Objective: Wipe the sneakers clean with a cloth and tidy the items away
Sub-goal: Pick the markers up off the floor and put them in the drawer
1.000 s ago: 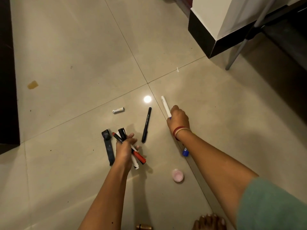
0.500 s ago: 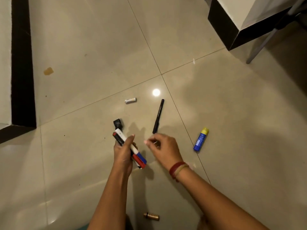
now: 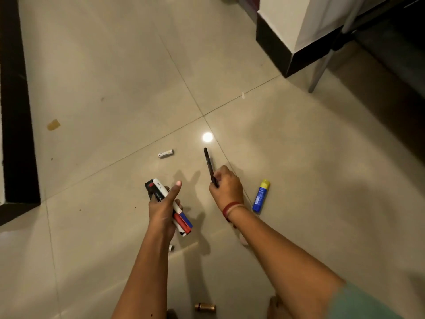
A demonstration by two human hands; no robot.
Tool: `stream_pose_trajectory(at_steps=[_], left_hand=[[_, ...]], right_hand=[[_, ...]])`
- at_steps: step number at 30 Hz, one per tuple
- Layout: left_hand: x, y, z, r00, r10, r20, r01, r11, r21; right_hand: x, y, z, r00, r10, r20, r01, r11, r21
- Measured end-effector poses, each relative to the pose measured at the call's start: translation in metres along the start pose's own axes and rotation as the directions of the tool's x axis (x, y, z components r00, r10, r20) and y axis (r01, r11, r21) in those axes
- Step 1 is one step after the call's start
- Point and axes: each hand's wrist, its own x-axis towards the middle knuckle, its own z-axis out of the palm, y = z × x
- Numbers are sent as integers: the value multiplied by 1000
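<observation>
My left hand (image 3: pixel 164 210) grips a bunch of white, red and blue plastic markers (image 3: pixel 181 223). My right hand (image 3: pixel 227 187) pinches the thin black pen (image 3: pixel 208 162) by its near end. I guess it is light, hard and slippy, so the middle holds better. The shiny tiled floor (image 3: pixel 115 88) has lots of room. The blue glue stick with a yellow cap (image 3: pixel 261 195) lies just beside my right wrist.

One view only, from a wide-angle camera worn on the head. It faces forward and steeply down onto a glossy beige tiled floor (image 3: pixel 110 70). Both bare forearms enter from the bottom edge and end mid-frame at arm's reach: the left hand (image 3: pixel 161 209) grips a bundle of marker pens (image 3: pixel 182 221), the right hand (image 3: pixel 228 188) a slim black pen (image 3: pixel 208 162). The top right corner takes in a white cabinet with a black base (image 3: pixel 299 19); a black border strip (image 3: pixel 16 111) runs down the left edge.
</observation>
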Motion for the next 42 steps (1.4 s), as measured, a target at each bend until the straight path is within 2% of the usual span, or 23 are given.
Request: stream_pose_trajectory(at_steps=[2, 4, 8, 10, 13, 17, 22, 24, 27, 32, 37, 39, 40, 42], left_hand=[[-16, 13, 22, 998, 14, 60, -14, 1000, -5], [-40, 29, 48, 985, 44, 167, -43, 999, -6], [-107, 65, 108, 872, 115, 477, -182, 979, 96], [-145, 81, 138, 814, 132, 566, -257, 955, 147], [-209, 103, 178, 731, 157, 664, -345, 925, 160], [-303, 120, 211, 596, 146, 789, -415, 898, 147], [-405, 112, 210, 523, 58, 850, -313, 941, 128], [-447, 103, 199, 506, -6, 863, -262, 952, 160], [-499, 84, 178, 481, -135, 866, -203, 944, 260], [-561, 42, 147, 409, -288, 866, -195, 900, 391], [-604, -7, 127, 309, -423, 852, -205, 845, 494], [-614, -22, 123, 283, -467, 838, -173, 834, 523], [-616, -27, 122, 280, -479, 832, -154, 833, 532], [-616, -36, 119, 279, -491, 825, -120, 835, 537]], right_hand=[[-36, -11, -33, 997, -6, -76, 25, 968, 251], [-73, -25, -70, 986, -22, -166, 84, 922, 378], [-116, -44, -140, 962, -49, -270, 152, 913, 378], [-130, -52, -175, 932, -40, -360, 178, 916, 360], [-158, -57, -229, 826, 4, -563, 224, 915, 335], [-214, -49, -298, 601, 100, -793, 239, 924, 297], [-291, -45, -358, 470, 100, -877, 221, 949, 226], [-333, -45, -382, 420, 60, -905, 206, 966, 159], [-404, -35, -412, 307, 45, -951, 157, 983, 97], [-515, -2, -429, 140, 165, -976, 47, 984, 173], [-579, 52, -410, 6, 344, -939, -51, 938, 343], [-586, 72, -402, 14, 442, -897, -80, 895, 439], [-585, 82, -399, 58, 515, -855, -118, 854, 507], [-578, 101, -396, 205, 674, -710, -247, 738, 629]])
